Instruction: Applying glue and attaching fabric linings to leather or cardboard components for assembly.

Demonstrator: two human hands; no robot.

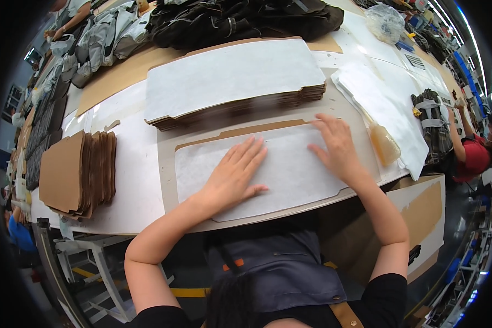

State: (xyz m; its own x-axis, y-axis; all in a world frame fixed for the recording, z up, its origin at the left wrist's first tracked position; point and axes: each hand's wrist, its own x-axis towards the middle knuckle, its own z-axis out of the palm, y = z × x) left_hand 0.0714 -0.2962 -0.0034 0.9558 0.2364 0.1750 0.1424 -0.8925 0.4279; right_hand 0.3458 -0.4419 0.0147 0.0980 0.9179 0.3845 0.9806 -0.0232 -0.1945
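Observation:
A white sheet (292,175) lies on a brown cardboard panel (240,132) close to the table's front edge. The panel's brown rim shows along the far side. My left hand (232,175) rests flat on the sheet's left-middle part, fingers stretched out and thumb apart. At the far right corner is my right hand (338,147), its fingers spread at the edge of sheet and panel; neither hand grips anything visible. Just beyond them stands a thick stack of cardboard panels (240,115), with a white sheet (235,76) on top.
Brown cardboard pieces (60,175) are stacked at the left. At the right, a plastic bottle (384,145) of yellowish stuff lies on white sheets (366,90). Dark fabric pieces (240,22) are heaped at the back. A person in red (469,158) works at far right.

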